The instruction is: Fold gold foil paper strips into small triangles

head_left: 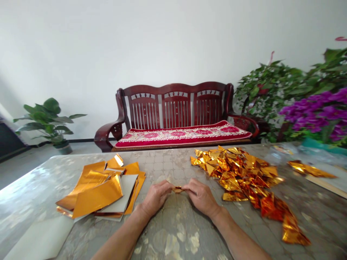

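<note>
Left hand [158,195] and right hand [200,195] are clamping opposite ends of a glossy foil piece [178,190]; creased, angular foil shapes [235,169] are lying heaped.

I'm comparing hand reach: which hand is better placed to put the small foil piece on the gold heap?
Probably the right hand: it pinches the foil piece and is nearer the gold heap. The left hand pinches it too, but sits nearer the foil sheets.
</note>
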Demonstrator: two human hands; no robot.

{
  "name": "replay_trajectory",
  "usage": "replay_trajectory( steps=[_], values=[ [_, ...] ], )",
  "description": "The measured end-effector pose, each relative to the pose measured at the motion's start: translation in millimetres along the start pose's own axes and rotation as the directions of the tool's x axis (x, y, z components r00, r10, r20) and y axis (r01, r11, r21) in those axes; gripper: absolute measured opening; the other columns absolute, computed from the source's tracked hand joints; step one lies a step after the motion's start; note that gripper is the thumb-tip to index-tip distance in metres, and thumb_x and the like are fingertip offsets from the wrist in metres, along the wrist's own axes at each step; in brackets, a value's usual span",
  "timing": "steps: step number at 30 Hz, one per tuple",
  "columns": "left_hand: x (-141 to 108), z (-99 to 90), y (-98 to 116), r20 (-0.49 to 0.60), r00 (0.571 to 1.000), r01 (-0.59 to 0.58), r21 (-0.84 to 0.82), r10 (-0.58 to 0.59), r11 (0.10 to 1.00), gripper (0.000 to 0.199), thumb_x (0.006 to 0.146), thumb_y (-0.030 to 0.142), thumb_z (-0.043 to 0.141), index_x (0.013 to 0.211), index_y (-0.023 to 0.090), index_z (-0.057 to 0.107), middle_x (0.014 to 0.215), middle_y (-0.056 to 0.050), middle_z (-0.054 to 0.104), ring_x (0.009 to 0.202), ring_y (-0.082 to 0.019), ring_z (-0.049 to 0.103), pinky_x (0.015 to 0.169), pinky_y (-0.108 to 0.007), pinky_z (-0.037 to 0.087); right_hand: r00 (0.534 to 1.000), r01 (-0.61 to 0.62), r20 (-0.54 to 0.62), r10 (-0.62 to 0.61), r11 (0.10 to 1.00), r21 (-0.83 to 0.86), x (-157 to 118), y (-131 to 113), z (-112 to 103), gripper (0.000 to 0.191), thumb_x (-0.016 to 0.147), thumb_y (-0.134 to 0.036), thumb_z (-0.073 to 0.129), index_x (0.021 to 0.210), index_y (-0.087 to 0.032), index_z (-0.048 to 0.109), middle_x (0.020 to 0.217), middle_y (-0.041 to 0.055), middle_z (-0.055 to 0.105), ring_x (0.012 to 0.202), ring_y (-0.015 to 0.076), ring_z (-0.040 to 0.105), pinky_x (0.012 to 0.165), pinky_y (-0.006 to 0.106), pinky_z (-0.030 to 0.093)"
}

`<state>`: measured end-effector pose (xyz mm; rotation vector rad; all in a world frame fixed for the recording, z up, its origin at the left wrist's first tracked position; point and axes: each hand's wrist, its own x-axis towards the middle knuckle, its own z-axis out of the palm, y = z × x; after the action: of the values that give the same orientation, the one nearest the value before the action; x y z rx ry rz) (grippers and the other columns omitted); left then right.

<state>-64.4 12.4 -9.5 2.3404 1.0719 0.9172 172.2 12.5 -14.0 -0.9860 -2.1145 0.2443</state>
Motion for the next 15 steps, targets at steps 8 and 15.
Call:
replay_trajectory(
  steps=[8,15],
  values=[
    [-2.4,3.7,2.8,0.027,0.999,0.036,-0.068,-0.034,0.997,0.027,0.099,0.030,0.044,0.094,0.022,0.070,0.091,-0.006,0.070,0.085,-0.017,0.064,0.078,-0.025,0.048,0.997,0.068,0.042,-0.067,0.997,-0.042,2.3,-5.9,-6.6,0.023,0.091,-0.016,0.054,0.098,-0.026,0.074,0.079,0.0025,0.065,0.075,0.0163,0.061,0.067,0.025,0.044],
    [-4.4,5.9,2.5,-0.007,0.999,0.042,0.028,-0.042,0.999,0.027,0.097,0.028,0.047,0.095,0.024,0.073,0.089,-0.005,0.073,0.086,-0.018,0.067,0.080,-0.026,0.049,0.985,0.140,0.119,-0.121,0.976,-0.169,3.2,-6.0,-8.5,0.026,0.097,-0.019,0.051,0.091,-0.027,0.074,0.083,0.0027,0.066,0.080,0.0165,0.060,0.071,0.026,0.042]
  ],
)
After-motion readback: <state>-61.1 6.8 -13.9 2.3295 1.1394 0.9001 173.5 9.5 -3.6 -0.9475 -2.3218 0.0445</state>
